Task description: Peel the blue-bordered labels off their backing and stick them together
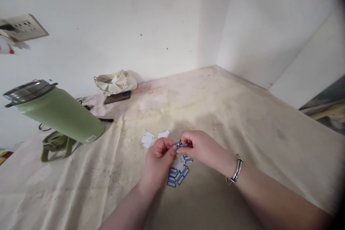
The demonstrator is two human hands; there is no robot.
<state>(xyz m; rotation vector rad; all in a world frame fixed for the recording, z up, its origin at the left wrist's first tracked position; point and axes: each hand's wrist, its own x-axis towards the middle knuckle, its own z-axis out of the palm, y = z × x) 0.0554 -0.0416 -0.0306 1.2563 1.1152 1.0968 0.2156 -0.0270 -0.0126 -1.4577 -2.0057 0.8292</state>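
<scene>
My left hand (pixel 159 158) and my right hand (pixel 198 146) meet over the table. Between their pinched fingertips is a small blue-edged white label (pixel 182 145), which looks bent or folded. Just below, several blue-bordered labels (pixel 178 176) lie on the cloth, some joined in pairs. A plain white paper piece (pixel 178 164) rests among them, partly hidden by my left fingers. Farther back are two small groups of white paper pieces, one on the left (pixel 148 139) and one nearer the middle (pixel 163 134).
On the left stands a green tumbler (pixel 61 113) with its olive lid (pixel 55 147) beside it. Behind are a dark phone (pixel 118 97), a cream pouch with a beaded strap (pixel 115 82) and a black pen (pixel 106 119). A wrinkled cloth (pixel 88 183) covers the table, which meets white walls.
</scene>
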